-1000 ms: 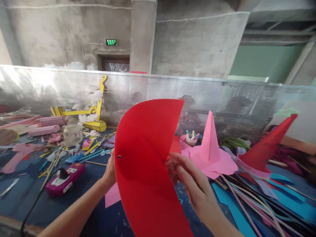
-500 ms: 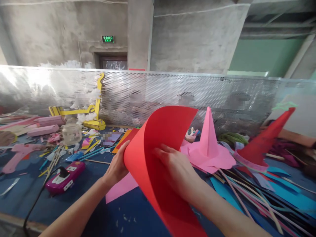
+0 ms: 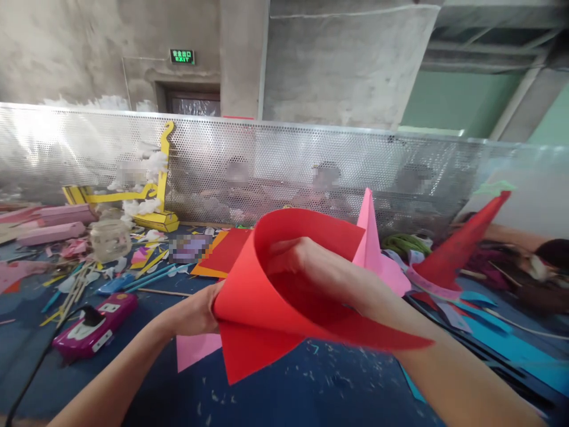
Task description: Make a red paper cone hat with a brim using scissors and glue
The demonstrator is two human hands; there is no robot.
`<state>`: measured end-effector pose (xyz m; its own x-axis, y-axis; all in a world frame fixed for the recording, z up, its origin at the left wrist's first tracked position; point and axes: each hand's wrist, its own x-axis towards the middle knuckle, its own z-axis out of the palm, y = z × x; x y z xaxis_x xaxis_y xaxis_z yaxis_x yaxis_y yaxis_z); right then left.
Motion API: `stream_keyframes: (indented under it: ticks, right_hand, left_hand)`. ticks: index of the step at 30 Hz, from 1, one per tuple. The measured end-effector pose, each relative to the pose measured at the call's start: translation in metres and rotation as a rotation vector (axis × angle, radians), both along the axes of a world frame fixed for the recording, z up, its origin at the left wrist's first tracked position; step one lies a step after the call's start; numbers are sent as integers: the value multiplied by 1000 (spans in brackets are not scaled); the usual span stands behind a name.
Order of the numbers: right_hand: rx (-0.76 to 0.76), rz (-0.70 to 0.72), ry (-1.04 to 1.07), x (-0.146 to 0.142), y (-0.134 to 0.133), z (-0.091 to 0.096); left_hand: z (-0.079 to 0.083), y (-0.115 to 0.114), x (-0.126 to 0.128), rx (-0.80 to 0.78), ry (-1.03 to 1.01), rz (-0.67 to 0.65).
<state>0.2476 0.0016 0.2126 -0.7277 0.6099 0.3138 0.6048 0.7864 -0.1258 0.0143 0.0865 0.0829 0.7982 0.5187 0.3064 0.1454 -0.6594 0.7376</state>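
left hand (image 3: 198, 311): clamped on the outer side of the sheet (image 3: 249, 290), fingers partly hidden behind it
right hand (image 3: 311, 264): inside the curl, fingers bent; whether they grip the sheet, i cannot tell
sheet: red, rolled like a cone, held above the bench (image 3: 275, 397), partly covering the pink hat (image 3: 370, 252)
red hat (image 3: 457, 249): tilted, right of the pink hat
power strip (image 3: 95, 326): on the bench, left of the left hand

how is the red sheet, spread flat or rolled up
Loosely rolled: the red sheet curls around the right hand, while the left hand holds its outer side and pointed corners stick out.
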Motion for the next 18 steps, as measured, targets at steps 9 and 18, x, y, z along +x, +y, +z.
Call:
stream_keyframes:
  ticks: [9, 18]
  right_hand:
    - [-59, 79, 112, 1, 7, -3]
    - [226, -309, 873, 20, -25, -8]
  left_hand:
    - [-8, -6, 3, -31, -117, 37]
    - [-9, 1, 7, -208, -419, 178]
